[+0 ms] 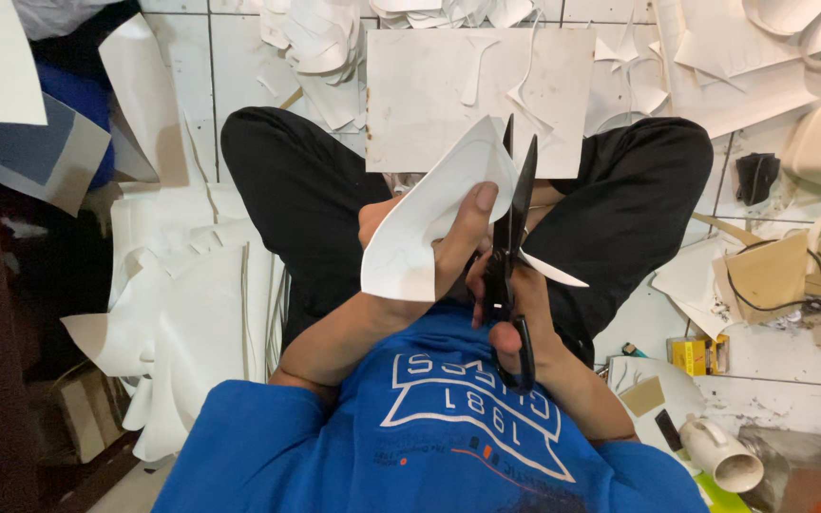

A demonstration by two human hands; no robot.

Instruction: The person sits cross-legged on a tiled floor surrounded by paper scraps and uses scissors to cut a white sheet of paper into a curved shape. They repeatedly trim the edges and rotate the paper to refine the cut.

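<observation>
The left hand (448, 249) is closed on a curved white sheet piece (425, 223), thumb pressed on its face, holding it up over the lap, while the right hand (510, 318) grips the handles of black scissors (515, 237), whose blades stand slightly parted at the sheet's right edge. By the look of it the cut is midway, a thin white sliver (553, 271) hanging off below the blades. Continuing calls for turning the piece so the blades follow the curve.

White tiled floor (772, 375) strewn with pale offcuts (182, 323)
</observation>
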